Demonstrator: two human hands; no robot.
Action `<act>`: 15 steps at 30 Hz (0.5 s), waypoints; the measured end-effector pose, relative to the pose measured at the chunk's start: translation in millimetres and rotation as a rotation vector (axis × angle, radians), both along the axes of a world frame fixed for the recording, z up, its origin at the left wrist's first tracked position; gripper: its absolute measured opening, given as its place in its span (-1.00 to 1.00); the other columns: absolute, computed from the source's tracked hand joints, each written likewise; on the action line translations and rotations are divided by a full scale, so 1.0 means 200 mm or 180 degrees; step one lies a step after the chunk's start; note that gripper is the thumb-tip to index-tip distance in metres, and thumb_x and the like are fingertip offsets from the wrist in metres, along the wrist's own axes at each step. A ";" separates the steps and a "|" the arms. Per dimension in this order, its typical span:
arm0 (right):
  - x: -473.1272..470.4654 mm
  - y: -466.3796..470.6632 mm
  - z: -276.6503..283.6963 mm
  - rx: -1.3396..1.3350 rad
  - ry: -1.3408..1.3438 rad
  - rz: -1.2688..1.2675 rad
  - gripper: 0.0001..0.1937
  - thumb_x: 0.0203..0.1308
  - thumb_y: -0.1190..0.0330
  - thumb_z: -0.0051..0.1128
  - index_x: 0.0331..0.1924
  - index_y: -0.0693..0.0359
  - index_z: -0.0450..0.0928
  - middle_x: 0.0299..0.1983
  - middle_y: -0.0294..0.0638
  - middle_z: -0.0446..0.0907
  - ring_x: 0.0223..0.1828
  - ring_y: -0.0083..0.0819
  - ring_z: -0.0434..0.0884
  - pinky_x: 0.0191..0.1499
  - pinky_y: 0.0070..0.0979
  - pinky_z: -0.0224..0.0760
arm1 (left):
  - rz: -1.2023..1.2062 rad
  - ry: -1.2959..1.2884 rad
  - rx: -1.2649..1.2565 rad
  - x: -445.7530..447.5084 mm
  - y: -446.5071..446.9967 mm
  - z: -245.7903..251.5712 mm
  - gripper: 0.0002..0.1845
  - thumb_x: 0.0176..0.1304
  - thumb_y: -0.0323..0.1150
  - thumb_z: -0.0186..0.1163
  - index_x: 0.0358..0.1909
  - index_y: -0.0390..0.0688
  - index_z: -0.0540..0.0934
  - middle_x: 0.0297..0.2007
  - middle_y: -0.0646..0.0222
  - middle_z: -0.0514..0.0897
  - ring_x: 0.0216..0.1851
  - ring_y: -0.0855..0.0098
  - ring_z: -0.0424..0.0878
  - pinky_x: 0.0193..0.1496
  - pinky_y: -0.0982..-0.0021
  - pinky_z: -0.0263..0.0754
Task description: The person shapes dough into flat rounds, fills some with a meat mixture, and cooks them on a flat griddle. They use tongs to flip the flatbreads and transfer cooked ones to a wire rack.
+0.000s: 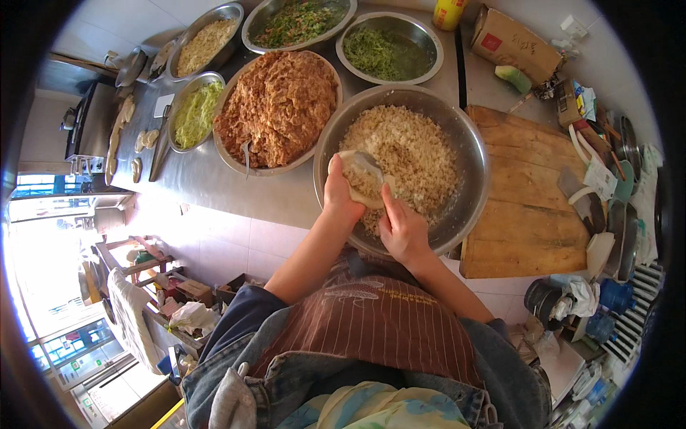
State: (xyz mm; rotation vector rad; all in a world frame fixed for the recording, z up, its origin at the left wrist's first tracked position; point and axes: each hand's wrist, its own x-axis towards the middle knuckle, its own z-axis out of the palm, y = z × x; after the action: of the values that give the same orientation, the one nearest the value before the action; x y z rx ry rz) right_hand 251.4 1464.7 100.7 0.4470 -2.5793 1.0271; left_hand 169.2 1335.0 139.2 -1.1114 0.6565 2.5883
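My left hand point(342, 189) cups a round dough wrapper point(365, 199) with pale crumbly filling heaped inside. In my right hand point(404, 228) is a metal spoon point(370, 162), its bowl pressed over the filling in the wrapper and its handle mostly hidden by my fingers. Both hands are above a large steel basin point(474, 161) holding a mound of pale crumbly filling point(415, 145). Left of it, a wide steel bowl point(335, 80) is heaped with reddish-brown minced filling point(278, 107), and a fork or spoon handle point(246, 155) sticks out at its near edge.
Bowls of shredded pale-green vegetable point(198, 115), chopped greens point(300, 24), shredded greens point(370, 53) and a yellowish filling point(206, 45) stand around the counter point(257, 195). Dough pieces point(146, 139) and a dough strip point(119, 134) lie left. A wooden board point(525, 198) and a cleaver point(571, 185) are right.
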 end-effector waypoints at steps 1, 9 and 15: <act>-0.01 0.00 0.01 0.0172 -0.0147 0.0178 -0.22 0.01 0.60 0.17 0.43 0.20 0.23 -0.35 -0.07 0.56 -0.55 -0.20 0.56 -0.51 -0.35 0.45 | -0.0017 0.0029 0.0110 0.01 -0.02 0.00 -0.42 0.47 0.17 -0.12 0.18 -0.11 0.47 0.14 0.23 0.55 0.18 0.14 0.48 0.27 0.02 0.36; -0.03 0.27 0.33 0.0814 -0.0463 -0.0450 -0.42 0.02 0.60 0.14 0.25 0.31 0.45 -0.20 0.01 0.64 -0.44 -0.11 0.64 -0.38 -0.29 0.54 | -0.0356 0.0523 0.0293 0.04 -0.15 0.00 -0.42 0.47 0.15 -0.10 0.18 -0.14 0.47 0.13 0.18 0.58 0.17 0.09 0.51 0.30 -0.06 0.32; 0.00 0.30 0.28 0.1530 -0.1101 -0.0353 -0.40 0.02 0.58 0.13 0.26 0.35 0.40 -0.22 0.02 0.62 -0.38 -0.05 0.66 -0.34 -0.20 0.54 | -0.0342 0.0639 0.0972 0.05 -0.21 0.02 -0.41 0.45 0.15 -0.07 0.18 -0.16 0.48 0.14 0.15 0.57 0.18 0.08 0.51 0.31 -0.08 0.32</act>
State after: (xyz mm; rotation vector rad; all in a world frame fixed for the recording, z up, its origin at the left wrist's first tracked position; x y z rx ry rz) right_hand 251.7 1524.8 155.8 0.2468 -3.1269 0.4682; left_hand 178.7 1293.6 142.7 -0.7108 0.3323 2.6136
